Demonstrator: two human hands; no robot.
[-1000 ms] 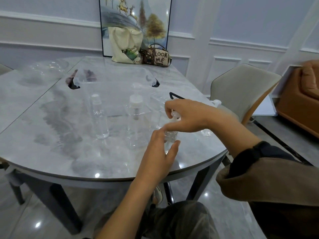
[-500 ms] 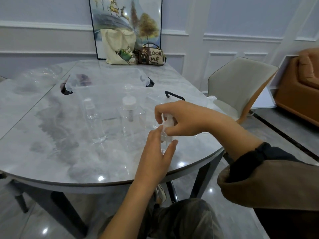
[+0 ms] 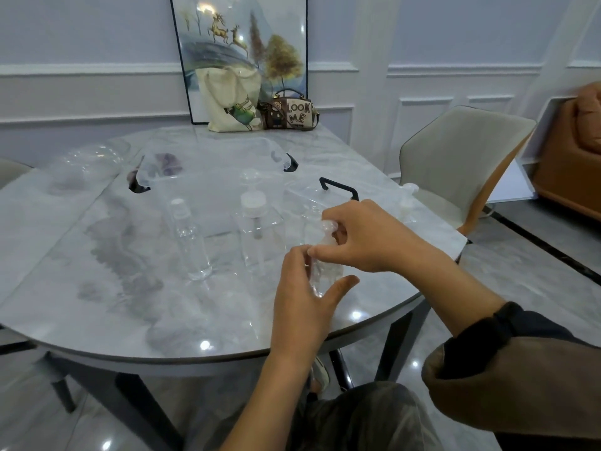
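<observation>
Small clear bottle (image 3: 323, 271) stands upright between both hands, close to the near rim of the table (image 3: 97, 288). I cannot tell whether its base rests on the top.

Left hand (image 3: 302, 304) comes up from below and wraps the bottle's body, fingers on one side and thumb on the other. Right hand (image 3: 364, 236) reaches in from above, fingertips pinched round the pump top (image 3: 328, 227). Hands are close together, nearly touching at the bottle's neck.

Edges: the rounded table edge runs just under the left wrist. The surface widens left of and beyond the hands, with bare marble left of the left hand.

Count:
- Three other clear bottles: tall round bottle (image 3: 192, 242) and square pump bottle (image 3: 255, 229) left of the hands, near but apart from them; a further pump bottle (image 3: 406, 203) beyond the right hand, partly hidden.
- One clear lidded box (image 3: 211, 170) with black clips, beyond the bottles.
- One black handle (image 3: 338, 187) on clear plastic, just beyond the right hand.
- Two bags well beyond the hands at the far rim: tote bag (image 3: 231, 102), handbag (image 3: 289, 113).
- One grey chair (image 3: 461, 157) right of the right hand, off the table.
</observation>
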